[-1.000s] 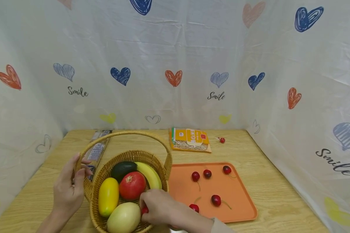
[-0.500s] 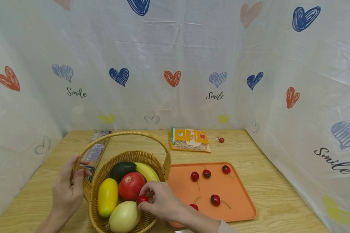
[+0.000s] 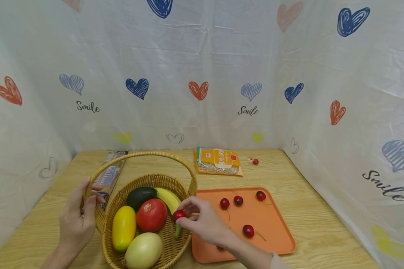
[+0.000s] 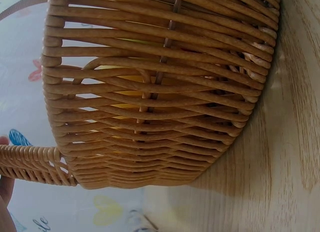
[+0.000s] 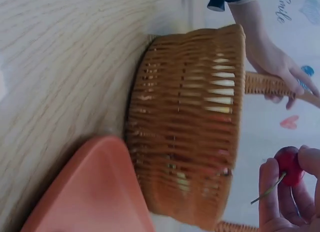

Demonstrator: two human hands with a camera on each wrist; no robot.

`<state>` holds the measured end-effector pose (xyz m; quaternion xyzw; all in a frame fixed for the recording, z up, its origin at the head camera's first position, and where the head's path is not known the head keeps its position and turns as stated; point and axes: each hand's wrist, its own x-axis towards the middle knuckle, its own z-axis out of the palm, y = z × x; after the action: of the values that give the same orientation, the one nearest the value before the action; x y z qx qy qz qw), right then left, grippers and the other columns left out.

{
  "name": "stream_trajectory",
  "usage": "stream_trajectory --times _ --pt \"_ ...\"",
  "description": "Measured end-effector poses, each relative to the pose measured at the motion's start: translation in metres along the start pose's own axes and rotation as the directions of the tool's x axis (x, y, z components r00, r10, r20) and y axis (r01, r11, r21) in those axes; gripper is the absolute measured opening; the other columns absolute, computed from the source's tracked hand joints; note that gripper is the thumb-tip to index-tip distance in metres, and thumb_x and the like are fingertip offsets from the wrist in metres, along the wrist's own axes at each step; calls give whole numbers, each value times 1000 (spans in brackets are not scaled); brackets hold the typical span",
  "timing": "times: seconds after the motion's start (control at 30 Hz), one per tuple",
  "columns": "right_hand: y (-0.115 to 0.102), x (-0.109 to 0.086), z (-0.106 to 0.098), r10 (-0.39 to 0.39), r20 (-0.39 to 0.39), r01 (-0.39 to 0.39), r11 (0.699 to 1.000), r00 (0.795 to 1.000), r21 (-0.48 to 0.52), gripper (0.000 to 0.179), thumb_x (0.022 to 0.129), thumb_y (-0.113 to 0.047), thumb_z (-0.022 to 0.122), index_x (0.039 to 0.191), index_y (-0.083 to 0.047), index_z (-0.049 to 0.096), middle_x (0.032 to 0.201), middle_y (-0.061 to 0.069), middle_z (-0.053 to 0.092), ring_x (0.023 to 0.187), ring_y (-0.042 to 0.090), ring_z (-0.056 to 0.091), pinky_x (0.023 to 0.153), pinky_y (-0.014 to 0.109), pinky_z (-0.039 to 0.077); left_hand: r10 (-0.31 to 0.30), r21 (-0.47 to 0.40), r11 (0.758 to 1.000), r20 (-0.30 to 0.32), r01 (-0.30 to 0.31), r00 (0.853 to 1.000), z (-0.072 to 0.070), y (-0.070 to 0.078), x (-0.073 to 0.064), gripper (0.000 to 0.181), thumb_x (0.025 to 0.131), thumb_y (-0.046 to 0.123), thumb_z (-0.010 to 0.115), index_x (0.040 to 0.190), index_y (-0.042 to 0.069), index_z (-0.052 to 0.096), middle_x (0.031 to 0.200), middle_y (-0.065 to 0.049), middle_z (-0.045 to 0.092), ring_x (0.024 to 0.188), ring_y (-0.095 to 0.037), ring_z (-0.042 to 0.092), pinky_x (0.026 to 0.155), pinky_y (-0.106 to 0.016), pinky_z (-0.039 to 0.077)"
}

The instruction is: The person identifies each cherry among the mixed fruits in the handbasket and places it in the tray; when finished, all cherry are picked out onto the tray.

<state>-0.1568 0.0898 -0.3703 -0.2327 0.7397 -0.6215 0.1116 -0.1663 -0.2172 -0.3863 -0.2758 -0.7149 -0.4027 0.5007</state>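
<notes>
My right hand pinches a dark red cherry between thumb and fingers, its green stem dangling. It hovers by the right rim of a wicker basket. My left hand grips the left side of the basket's arched handle. Inside the basket lie a dark green avocado, a banana, a red pomegranate, a yellow oblong fruit and a pale melon. Several cherries with stems are scattered on an orange tray right of the basket; my right forearm mostly covers one.
Behind the tray lies an orange-and-clear food packet, with a small red wrapped lollipop to its right. A long printed package lies behind the left hand. A heart-patterned curtain encloses the table.
My right hand has drawn the cherry up from beside the melon and moved it right, toward the basket's rim. The left hand stays on the handle.
</notes>
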Motion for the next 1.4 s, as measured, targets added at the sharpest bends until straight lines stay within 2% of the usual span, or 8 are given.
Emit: stream_trajectory --times 0.23,0.5,0.63,0.8,0.87,1.07,1.27,1.4 --pt "-2 -19 -35 28 -53 -27 999 998 22 23 87 -8 67 106 -1 59 102 11 61 95 24 61 77 30 55 -4 -11 1000 -3 4 1000 1 1 1 39 101 12 44 131 -13 39 107 4 62 79 5 54 65 -3 41" --pt "17 -44 -78 27 -172 -41 996 985 -78 23 86 -9 69 104 0 58 105 16 60 92 21 63 74 30 56 -9 -43 999 -16 8 1000 -1 3 3 37 101 8 43 131 -13 39 108 4 61 79 4 55 67 -3 42" --pt "25 -60 -97 62 -249 -85 993 967 -83 24 86 -7 68 104 3 56 106 17 57 92 20 64 75 30 56 2 -43 999 -18 -3 1000 0 4 4 37 101 9 43 130 -13 39 107 3 62 79 4 54 67 -3 42" --pt "34 -84 -121 81 -333 -142 977 939 -162 26 85 -10 70 104 3 57 105 17 57 91 20 63 75 29 56 8 -47 999 -22 -9 1000 0 4 4 36 101 9 43 130 -13 40 107 3 62 78 4 55 67 -3 42" --pt "38 -94 -130 89 -368 -167 968 925 -186 27 85 -11 71 104 3 58 105 17 58 91 19 64 74 29 56 4 -51 999 -22 -5 1000 0 4 4 37 101 8 43 130 -13 39 108 3 62 78 4 55 67 -3 42" --pt "45 -118 -153 137 -465 -239 957 874 -166 28 84 -9 71 106 3 58 104 16 60 87 13 65 72 32 57 -3 -44 999 -25 2 1000 0 5 4 37 101 8 43 130 -13 39 109 4 62 79 5 55 67 -3 41" --pt "50 -131 -164 136 -478 -255 948 868 -193 26 86 -9 70 106 3 58 103 16 61 87 12 65 70 32 57 5 -34 999 -27 -6 1000 0 5 4 36 101 9 43 129 -14 40 108 5 62 79 5 54 68 -2 40" --pt "54 -134 -167 153 -494 -288 935 856 -208 26 85 -9 70 105 3 59 104 15 61 87 11 65 69 27 56 9 -37 999 -23 -10 1000 2 5 4 37 101 10 43 129 -14 40 108 4 62 79 5 54 68 -2 41"
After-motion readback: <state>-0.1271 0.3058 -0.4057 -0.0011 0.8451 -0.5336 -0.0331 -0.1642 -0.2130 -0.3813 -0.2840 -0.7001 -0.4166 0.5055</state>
